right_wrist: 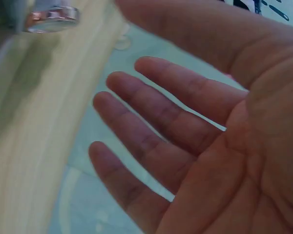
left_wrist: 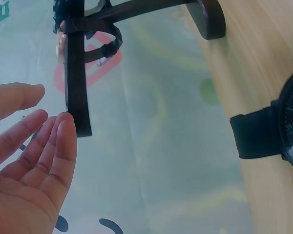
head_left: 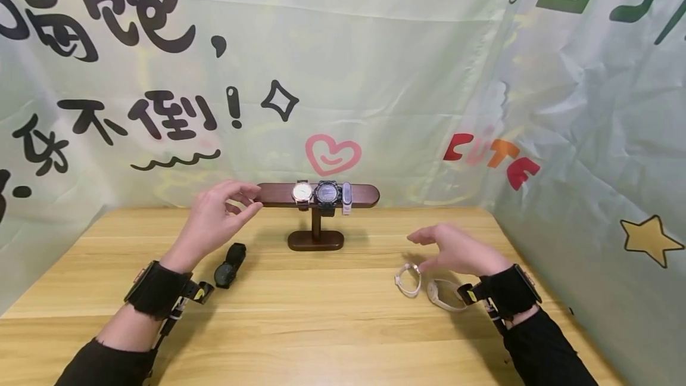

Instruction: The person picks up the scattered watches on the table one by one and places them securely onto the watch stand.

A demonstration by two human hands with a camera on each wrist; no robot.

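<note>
A dark brown watch stand [head_left: 276, 195] carries three watches on its bar: a white-dialled watch [head_left: 302, 193], a chunky black watch [head_left: 327, 194] and a pale slim band [head_left: 346, 196]. My left hand [head_left: 220, 210] is at the bar's left end, fingers loosely bent; the left wrist view shows the thumb apart from the fingers, whose tips lie close to the bar [left_wrist: 78, 105]. Whether they touch it, I cannot tell. My right hand [head_left: 455, 249] hovers with extended fingers [right_wrist: 136, 126] above a small white watch [head_left: 409, 282] and a pale-strapped watch [head_left: 447, 299], gripping neither.
Left of the stand, a black watch [head_left: 229, 267] lies on the wooden table [head_left: 321, 326] below my left hand. Printed cloth [head_left: 402, 76] hangs behind the table and along its right side.
</note>
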